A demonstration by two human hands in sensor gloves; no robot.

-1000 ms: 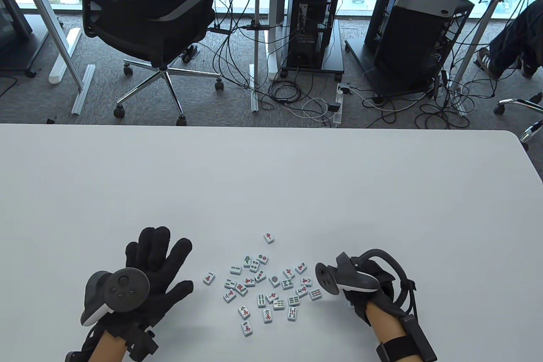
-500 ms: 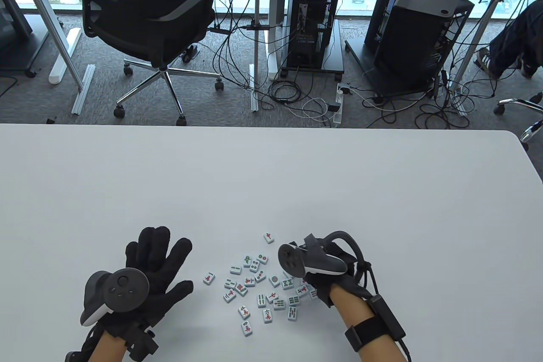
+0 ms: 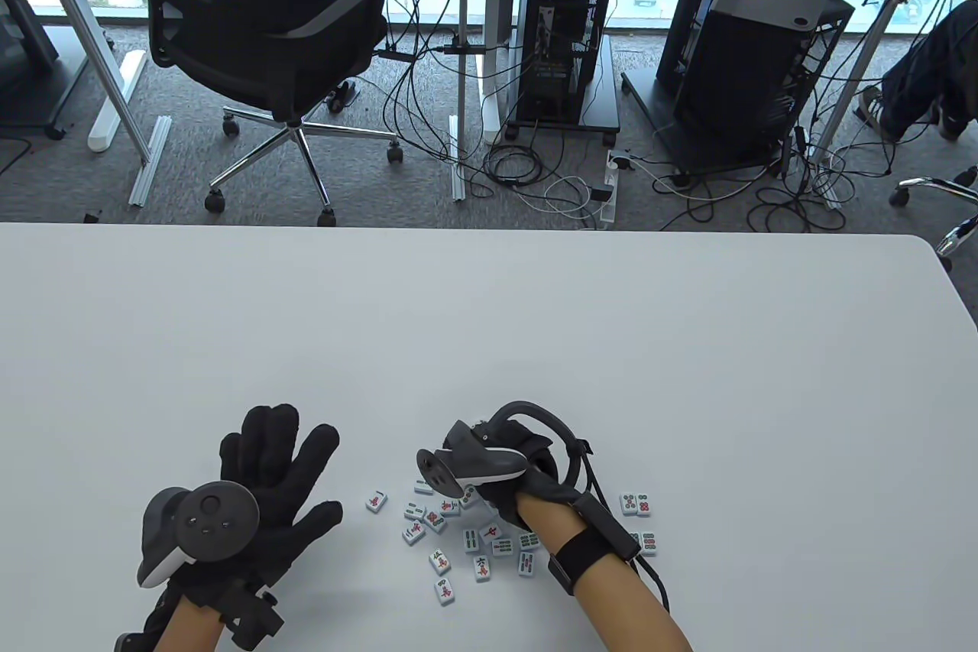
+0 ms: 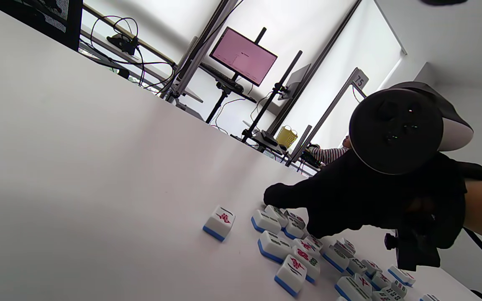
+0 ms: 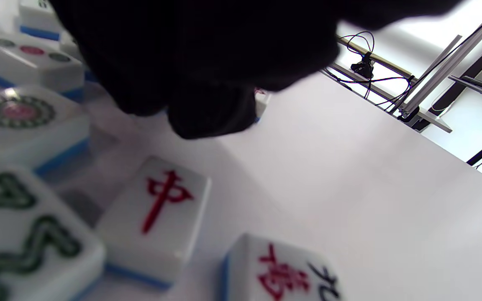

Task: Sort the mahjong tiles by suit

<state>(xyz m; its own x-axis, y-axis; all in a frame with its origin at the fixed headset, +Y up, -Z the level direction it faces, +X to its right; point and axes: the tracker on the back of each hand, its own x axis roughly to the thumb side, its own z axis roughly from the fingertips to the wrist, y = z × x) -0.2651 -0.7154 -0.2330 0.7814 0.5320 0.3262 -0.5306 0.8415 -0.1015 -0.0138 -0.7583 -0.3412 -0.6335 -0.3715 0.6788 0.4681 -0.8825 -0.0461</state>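
On the white worktop (image 3: 489,316), a loose scatter of small white mahjong tiles with blue backs (image 3: 458,537) lies face up near the front edge, between the two black-gloved hands. The left hand (image 3: 267,484) rests flat on the worktop to the left of the scatter, fingers straight and spread, grasping nothing; a single tile with a red mark (image 3: 376,501) lies just beside its thumb. The right hand (image 3: 527,480) reaches over the far part of the scatter, its grey tracker (image 3: 474,462) hiding the fingers from above. In the left wrist view its fingertips (image 4: 276,195) come down among the tiles, but whether they pinch one cannot be told. In the right wrist view the dark fingers (image 5: 207,113) hang just above a tile with a red character (image 5: 157,209), with circle-marked tiles (image 5: 19,113) to the left. Two tiles with red and green dots (image 3: 636,503) lie apart on the right, beyond the right forearm.
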